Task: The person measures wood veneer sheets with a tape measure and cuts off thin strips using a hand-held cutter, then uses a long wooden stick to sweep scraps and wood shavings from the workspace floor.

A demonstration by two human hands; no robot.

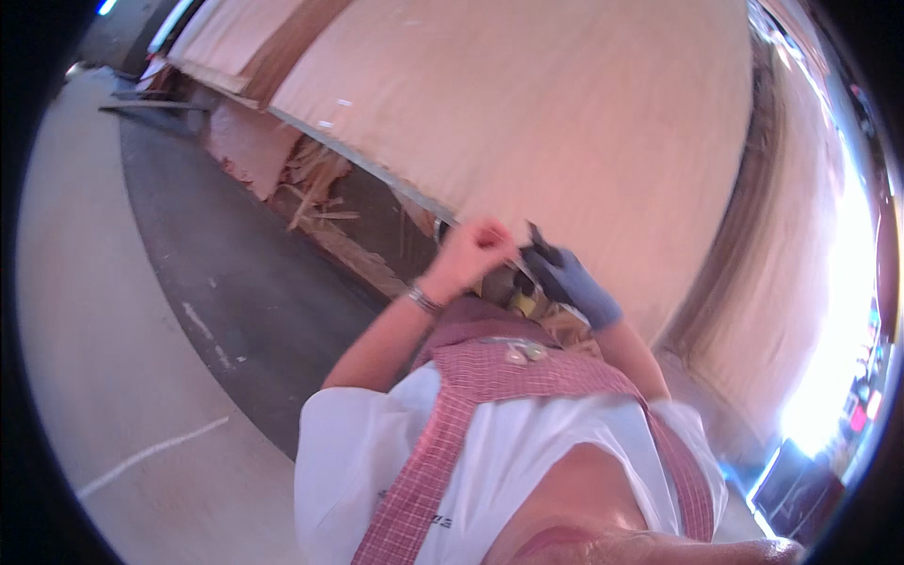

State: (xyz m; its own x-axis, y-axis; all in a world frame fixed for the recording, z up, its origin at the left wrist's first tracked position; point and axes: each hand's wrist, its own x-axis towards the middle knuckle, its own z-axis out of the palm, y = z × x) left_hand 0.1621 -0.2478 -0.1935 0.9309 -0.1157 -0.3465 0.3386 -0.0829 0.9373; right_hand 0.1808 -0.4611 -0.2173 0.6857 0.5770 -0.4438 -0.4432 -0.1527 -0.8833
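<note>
My left hand [476,252] is bare, with a band around its wrist. Its fingers are curled in and closed, a little smeared by motion; whatever they may hold is too small to make out. Close on its right is my right hand [572,282], in a blue-grey glove [593,299] with dark finger parts. A dark narrow tip juts up from that hand toward the sheets; I cannot tell whether it is a glove finger or a held thing. Both hands are in front of my waist, over a red checked apron [527,375].
A tall stack of pale wood sheets [565,122] rises just beyond my hands, with another stack [791,254] to its right. Broken wood scraps [315,179] lie under the near stack's edge. On the left are a dark floor strip [235,245] and a paler floor [85,311].
</note>
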